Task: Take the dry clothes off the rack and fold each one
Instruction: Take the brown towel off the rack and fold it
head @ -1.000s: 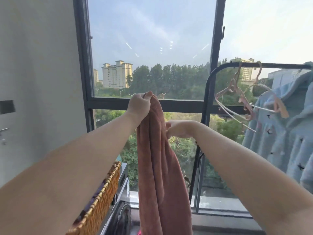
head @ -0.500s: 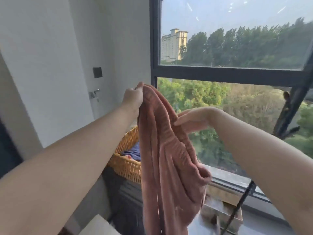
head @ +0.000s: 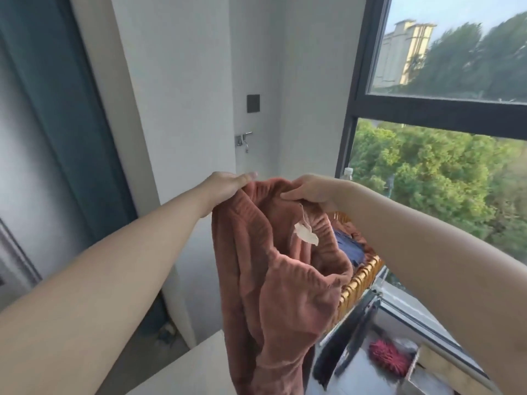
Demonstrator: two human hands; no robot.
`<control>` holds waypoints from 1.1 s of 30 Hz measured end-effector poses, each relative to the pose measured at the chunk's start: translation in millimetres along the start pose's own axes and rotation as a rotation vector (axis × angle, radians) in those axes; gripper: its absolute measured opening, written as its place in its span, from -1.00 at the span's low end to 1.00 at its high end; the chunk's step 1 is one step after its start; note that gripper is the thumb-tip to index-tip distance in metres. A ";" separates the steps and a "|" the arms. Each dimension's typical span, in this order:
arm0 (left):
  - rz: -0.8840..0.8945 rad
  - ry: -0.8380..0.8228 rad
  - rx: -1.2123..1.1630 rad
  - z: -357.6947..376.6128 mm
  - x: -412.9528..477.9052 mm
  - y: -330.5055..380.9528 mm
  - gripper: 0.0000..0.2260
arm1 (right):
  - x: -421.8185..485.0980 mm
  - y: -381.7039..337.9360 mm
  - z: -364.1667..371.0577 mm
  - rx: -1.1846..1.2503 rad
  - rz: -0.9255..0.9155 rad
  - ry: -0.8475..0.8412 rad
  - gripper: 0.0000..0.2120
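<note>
Hanging from both hands, a rust-brown garment [head: 279, 295] of soft ribbed fleece droops in deep folds. It is held in the air in front of the left rim of a woven wicker basket [head: 359, 280]. The left hand [head: 228, 186] pinches the gathered top edge, thumb and fingers closed on the cloth. The right hand [head: 310, 192] grips the same edge just beside it, fingers curled over the fabric. A pale leaf-shaped tag [head: 306, 238] dangles on a thin string below the right hand — inside the garment's opening. Crumpled blue cloth [head: 349, 249] lies in the basket. Behind stands a smooth white wall with a small metal tap [head: 242, 141] and a dark square plate [head: 253, 103]; a black-framed window [head: 427, 109] fills the right.
</note>
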State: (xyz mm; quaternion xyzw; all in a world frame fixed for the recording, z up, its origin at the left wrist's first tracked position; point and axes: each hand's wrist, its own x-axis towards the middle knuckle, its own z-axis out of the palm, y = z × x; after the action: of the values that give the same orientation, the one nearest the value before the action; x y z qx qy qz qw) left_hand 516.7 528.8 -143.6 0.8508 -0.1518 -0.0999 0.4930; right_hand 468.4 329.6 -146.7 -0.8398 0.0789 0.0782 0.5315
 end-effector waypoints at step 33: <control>0.126 0.444 0.415 36.7 -93.2 -261.9 -0.84 | -65.2 205.1 177.7 -1.220 0.101 0.756 -0.73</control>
State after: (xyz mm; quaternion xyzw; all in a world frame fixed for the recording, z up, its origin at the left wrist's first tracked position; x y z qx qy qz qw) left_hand 459.8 655.0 -387.5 0.9233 -0.1100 0.1524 0.3350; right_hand 352.1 407.0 -388.4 -0.9521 0.2384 -0.1632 -0.1003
